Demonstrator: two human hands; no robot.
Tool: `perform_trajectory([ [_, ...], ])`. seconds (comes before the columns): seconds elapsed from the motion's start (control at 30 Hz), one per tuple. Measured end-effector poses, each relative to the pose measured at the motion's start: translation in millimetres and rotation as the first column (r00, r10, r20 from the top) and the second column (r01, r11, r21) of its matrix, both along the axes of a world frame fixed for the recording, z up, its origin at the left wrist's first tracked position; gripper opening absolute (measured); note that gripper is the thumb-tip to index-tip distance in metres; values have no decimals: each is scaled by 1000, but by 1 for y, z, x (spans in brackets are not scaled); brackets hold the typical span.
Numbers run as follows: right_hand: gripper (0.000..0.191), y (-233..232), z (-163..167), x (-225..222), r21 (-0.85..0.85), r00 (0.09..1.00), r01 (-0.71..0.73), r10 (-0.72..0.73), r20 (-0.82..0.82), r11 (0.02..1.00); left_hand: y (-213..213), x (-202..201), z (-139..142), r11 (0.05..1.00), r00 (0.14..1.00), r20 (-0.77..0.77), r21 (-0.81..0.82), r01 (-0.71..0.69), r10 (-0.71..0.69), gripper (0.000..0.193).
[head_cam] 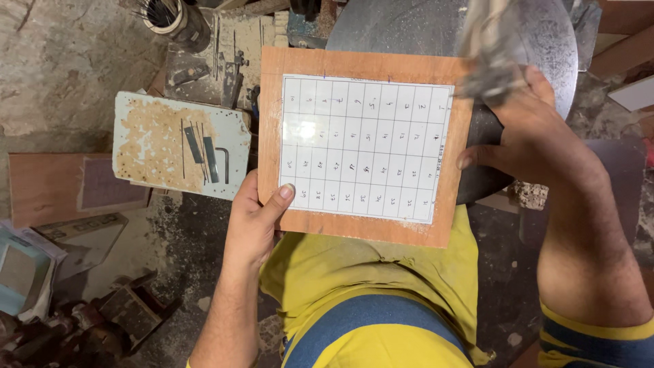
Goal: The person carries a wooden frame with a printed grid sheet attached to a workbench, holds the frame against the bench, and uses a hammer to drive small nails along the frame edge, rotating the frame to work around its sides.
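I am watching from above the person's lap, where the yellow shirt (368, 286) is filling the near middle. Just beyond it, the left hand (255, 221) is gripping the board (361, 61) at its near left corner, thumb pressed flat on the white grid sheet (364, 146) glued to the face, fingers hidden underneath. The right hand (538, 136) is working at the right edge, closed around a blurred grey tool (490, 51) (too smeared by motion for me to name), with one fingertip touching the board's right edge.

As I judge it, the board is being held tilted over the knees, with the round metal disc (443, 27) behind its far edge. To do this well I would be keeping the left thumb clear of the grid lines, holding the board steady against the lap, and moving the tool in short, controlled strokes.

Farther left, a pale plate (150, 116) is carrying small blades and a hex key (223, 163); a can (177, 20) is standing at the far left.
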State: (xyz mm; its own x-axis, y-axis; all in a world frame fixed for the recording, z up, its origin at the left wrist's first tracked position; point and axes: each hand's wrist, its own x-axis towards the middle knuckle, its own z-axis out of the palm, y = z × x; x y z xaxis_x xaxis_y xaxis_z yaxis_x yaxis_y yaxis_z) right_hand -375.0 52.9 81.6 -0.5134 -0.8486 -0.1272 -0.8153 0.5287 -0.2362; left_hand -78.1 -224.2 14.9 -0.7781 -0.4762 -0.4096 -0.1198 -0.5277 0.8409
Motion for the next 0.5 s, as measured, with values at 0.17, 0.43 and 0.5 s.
perform_trajectory([
  [0.17, 105, 2, 0, 4, -13, 999, 14, -14, 50, 1000, 3, 1, -3, 999, 999, 34, -37, -6, 8, 42],
  [0.43, 110, 6, -7, 2, -63, 998, 1, 3, 59, 998, 5, 2, 1, 996, 995, 102, -93, 8, 2, 41],
  [0.5, 118, 9, -9, 0, -319, 984, -56, 107, 144, 946, 6, 3, 2, 995, 996, 87, -95, 10, -2, 40],
])
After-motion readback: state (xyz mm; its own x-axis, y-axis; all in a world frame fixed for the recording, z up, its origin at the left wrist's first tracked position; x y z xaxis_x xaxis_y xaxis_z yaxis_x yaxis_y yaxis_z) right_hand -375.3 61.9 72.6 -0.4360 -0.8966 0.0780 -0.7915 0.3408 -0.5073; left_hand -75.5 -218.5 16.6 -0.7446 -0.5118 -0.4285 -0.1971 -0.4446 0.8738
